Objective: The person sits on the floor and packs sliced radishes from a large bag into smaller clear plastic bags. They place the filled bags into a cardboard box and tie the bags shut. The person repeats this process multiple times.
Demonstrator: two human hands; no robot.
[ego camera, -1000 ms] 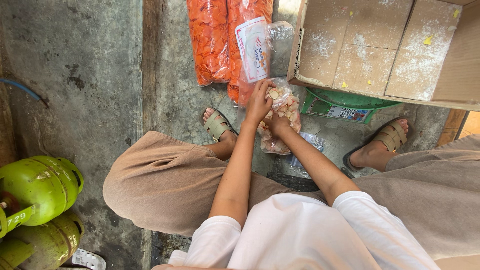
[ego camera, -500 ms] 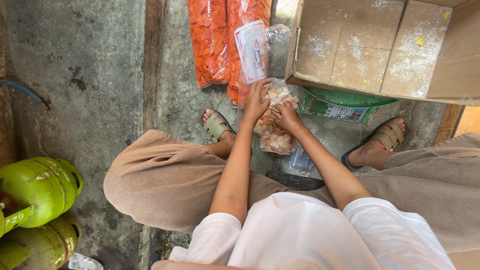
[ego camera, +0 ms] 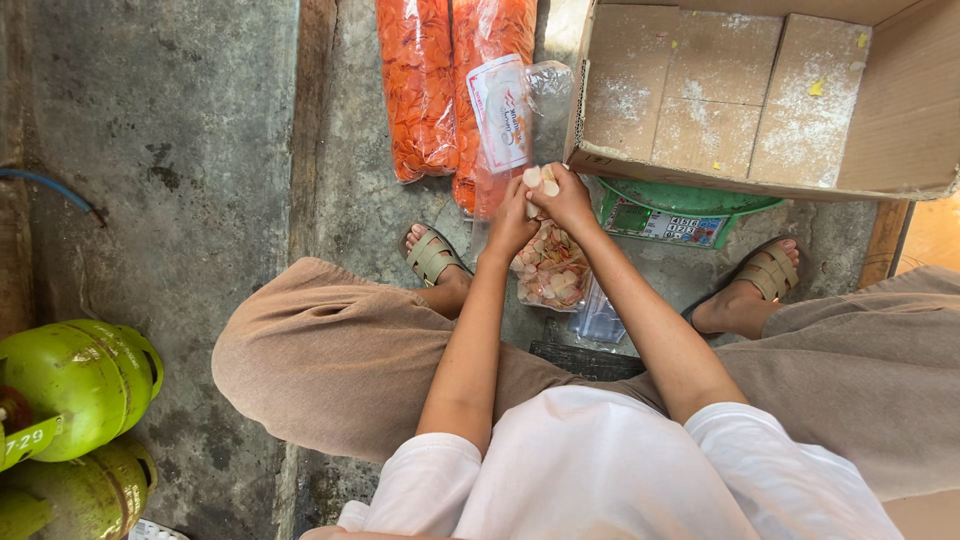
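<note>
1. Left hand (ego camera: pixel 512 222) and right hand (ego camera: pixel 566 196) are raised together in front of the seated person, touching each other, just below the near edge of the cardboard box (ego camera: pixel 905 120).
2. Both hands are closed around the gathered top of a clear plastic bag of pale chips (ego camera: pixel 552 270); the fingers are curled tight and pinch the neck. Two or three pale chips (ego camera: pixel 541 179) show at the fingertips of the right hand.
3. The bag hangs below the hands, between the person's knees, over the concrete floor (ego camera: pixel 160 150). Whether its bottom touches the ground cannot be told.
4. Just beside the bag, lower right, lies a small stack of empty clear bags (ego camera: pixel 600 318) on the floor.
5. Beyond the hands lie two long bags of orange chips (ego camera: pixel 418 90) side by side; the right one carries a white label, and a loose clear bag (ego camera: pixel 548 95) lies next to it.
6. A green scale (ego camera: pixel 668 212) sits partly under the box's edge, just right of the hands.
7. The box is open, with whitish dust on its inside flaps.
8. The person sits with legs apart, in tan trousers, white shirt and olive sandals (ego camera: pixel 432 256).
9. Two green gas cylinders (ego camera: pixel 75 385) stand at far left, well apart from the hands.
</note>
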